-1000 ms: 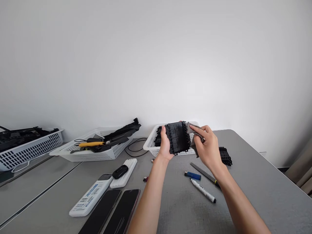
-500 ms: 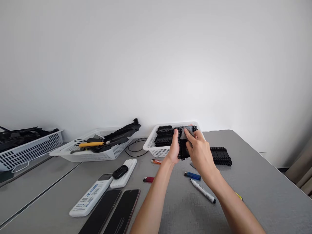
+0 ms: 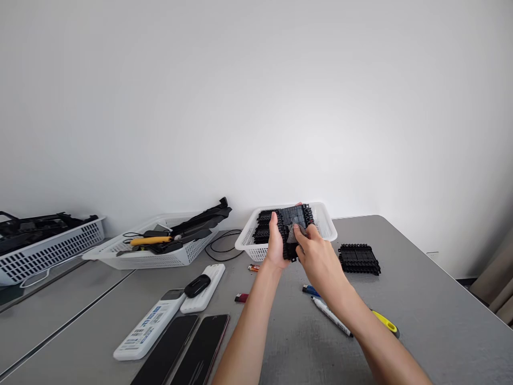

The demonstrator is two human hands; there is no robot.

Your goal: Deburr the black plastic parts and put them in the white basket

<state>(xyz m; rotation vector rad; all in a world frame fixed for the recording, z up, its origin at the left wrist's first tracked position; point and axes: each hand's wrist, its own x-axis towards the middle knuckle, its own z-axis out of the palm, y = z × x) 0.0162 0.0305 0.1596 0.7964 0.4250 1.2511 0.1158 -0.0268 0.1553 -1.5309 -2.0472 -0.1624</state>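
My left hand grips a black ridged plastic piece from its left side, thumb up, above the front of a white basket. Pressed to the lower part of that piece is a small grey cloth, pinched in the fingers of my right hand. More black ridged pieces lie inside the basket. To the right, a stack of similar black pieces rests on the grey table.
Nearby lie a blue lighter, a red lighter, an orange lighter, a white marker and a yellow-handled tool. Phones, power banks, a cable and two filled baskets occupy the left.
Both hands and the held piece have shifted left. The cloth has moved down the piece, uncovering its upper face. More of the stack at right and of the yellow-handled tool shows.
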